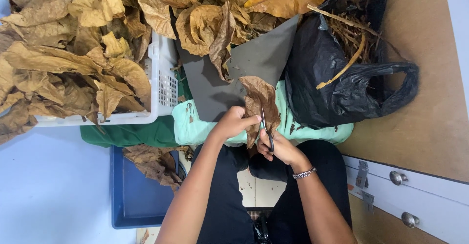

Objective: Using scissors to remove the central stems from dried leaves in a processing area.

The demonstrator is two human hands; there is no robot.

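A brown dried leaf [259,97] is held up over a mint-green cloth [303,129] on my lap. My left hand [233,123] pinches the leaf's lower left edge. My right hand [279,147], with a bead bracelet on the wrist, grips small black scissors [266,129] whose blades point up along the middle of the leaf. A dark grey sheet [259,58] lies behind the leaf.
A white plastic crate [163,85] heaped with dried leaves [68,53] fills the upper left. A black plastic bag [342,78] holding leaf stems sits at right on a brown board. A blue tray [132,195] with a few leaves lies lower left. White drawers with knobs [396,177] are at lower right.
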